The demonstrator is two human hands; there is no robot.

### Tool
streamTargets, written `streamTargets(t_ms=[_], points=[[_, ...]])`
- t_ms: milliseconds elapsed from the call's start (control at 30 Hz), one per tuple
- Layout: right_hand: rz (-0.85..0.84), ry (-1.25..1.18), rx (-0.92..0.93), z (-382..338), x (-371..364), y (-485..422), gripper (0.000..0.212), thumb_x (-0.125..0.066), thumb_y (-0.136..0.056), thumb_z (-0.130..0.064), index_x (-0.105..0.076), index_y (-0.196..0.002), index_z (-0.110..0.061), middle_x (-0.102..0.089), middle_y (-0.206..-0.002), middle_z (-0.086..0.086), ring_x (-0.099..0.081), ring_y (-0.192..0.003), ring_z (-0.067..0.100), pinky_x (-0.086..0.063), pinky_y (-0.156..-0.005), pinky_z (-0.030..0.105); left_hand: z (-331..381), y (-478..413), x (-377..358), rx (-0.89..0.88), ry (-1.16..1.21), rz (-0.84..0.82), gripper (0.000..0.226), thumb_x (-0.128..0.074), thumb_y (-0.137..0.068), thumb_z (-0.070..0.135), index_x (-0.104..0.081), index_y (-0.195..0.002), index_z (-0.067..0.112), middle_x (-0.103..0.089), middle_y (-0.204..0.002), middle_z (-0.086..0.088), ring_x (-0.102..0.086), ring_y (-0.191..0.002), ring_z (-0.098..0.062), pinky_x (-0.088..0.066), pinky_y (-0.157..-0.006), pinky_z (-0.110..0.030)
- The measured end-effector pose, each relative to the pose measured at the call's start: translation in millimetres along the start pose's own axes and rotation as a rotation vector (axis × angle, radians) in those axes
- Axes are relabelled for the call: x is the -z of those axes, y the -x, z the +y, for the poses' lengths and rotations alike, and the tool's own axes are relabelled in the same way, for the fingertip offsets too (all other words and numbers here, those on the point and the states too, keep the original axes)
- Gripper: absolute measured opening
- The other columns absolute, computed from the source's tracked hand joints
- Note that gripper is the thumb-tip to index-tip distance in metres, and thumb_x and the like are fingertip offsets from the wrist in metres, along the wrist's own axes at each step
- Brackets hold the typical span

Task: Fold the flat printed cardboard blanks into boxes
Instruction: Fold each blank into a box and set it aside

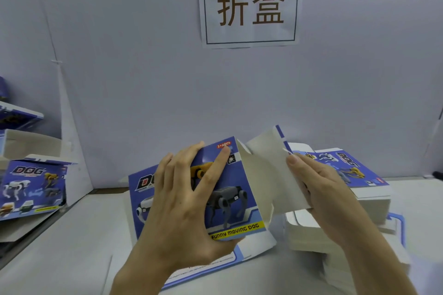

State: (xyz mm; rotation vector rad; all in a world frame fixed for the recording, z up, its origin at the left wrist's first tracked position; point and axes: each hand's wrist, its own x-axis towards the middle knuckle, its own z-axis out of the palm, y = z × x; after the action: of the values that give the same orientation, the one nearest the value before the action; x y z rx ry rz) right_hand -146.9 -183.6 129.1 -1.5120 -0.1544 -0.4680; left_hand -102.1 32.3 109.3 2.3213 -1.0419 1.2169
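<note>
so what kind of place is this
Probably a box-folding station in a packing workshop: a paper sign on the wall, a stack of flat blanks on the right, printed boxes at left.

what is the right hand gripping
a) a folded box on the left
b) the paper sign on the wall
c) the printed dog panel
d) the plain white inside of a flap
d: the right hand pinches the white flap, thumb on its plain side, while the left hand holds the printed panel.
</note>
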Motion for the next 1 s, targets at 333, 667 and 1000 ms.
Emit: streamTargets(t_ms=[333,667,1000], points=[[0.142,-0.005,0.109,-2,0,1,0.024,-0.058,-0.079,-0.051,-0.077,-0.083,-0.037,-0.073,-0.077,-0.006,-0.065,-0.069,0.006,-0.051,-0.06,0.025,7,-3,4,0.045,0.012,0.076,0.108,-0.062,-0.06,0.076,-0.028,-0.146,0.021,-0.034,-0.141,-0.016,-0.037,-0.128,-0.033,-0.039,-0.1,-0.063],[-0.129,-0.103,0.146,8,-18,1,0.036,-0.077,-0.075,-0.018,-0.065,-0.11,-0.019,-0.076,-0.094,-0.004,-0.072,-0.085,0.011,-0.054,-0.068,0.017,16,-3,0,0.266,0.096,0.156,0.111,-0.056,-0.058,0.077,-0.016,-0.15,0.029,-0.027,-0.143,-0.005,-0.036,-0.126,-0.029,-0.039,-0.102,-0.054],[-0.269,0.046,0.322,-1,-27,12,0.041,-0.056,-0.086,-0.054,-0.053,-0.127,-0.055,-0.063,-0.116,-0.029,-0.061,-0.108,-0.005,-0.05,-0.074,0.008,22,-4,-2,0.243,0.044,0.101,0.107,-0.053,-0.063,0.076,-0.019,-0.15,0.024,-0.034,-0.142,-0.017,-0.035,-0.127,-0.03,-0.032,-0.102,-0.045]])
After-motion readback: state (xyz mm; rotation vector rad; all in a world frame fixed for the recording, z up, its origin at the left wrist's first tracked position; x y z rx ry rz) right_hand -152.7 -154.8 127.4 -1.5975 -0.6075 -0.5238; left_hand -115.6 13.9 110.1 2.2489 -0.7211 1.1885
